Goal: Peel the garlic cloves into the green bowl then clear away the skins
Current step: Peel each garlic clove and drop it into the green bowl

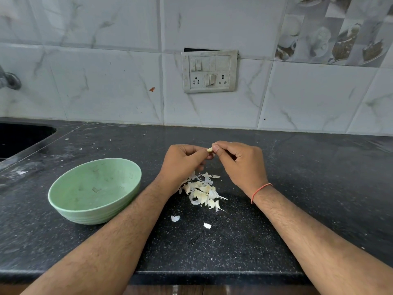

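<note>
A pale garlic clove (210,149) is pinched between my left hand (182,161) and my right hand (238,160), held above the black counter. Both hands have their fingers curled round it, and most of the clove is hidden. Under the hands lies a pile of garlic cloves and white skins (203,191). Two loose skin pieces (175,218) (207,225) lie nearer to me. The green bowl (70,188) stands to the left of my left forearm and looks empty inside.
The black speckled counter (297,177) runs to a tiled wall with a switch and socket plate (209,71). A dark sink (19,137) is set in at the far left, with a tap fitting (11,80) above it. The counter's front edge (212,275) is close to me.
</note>
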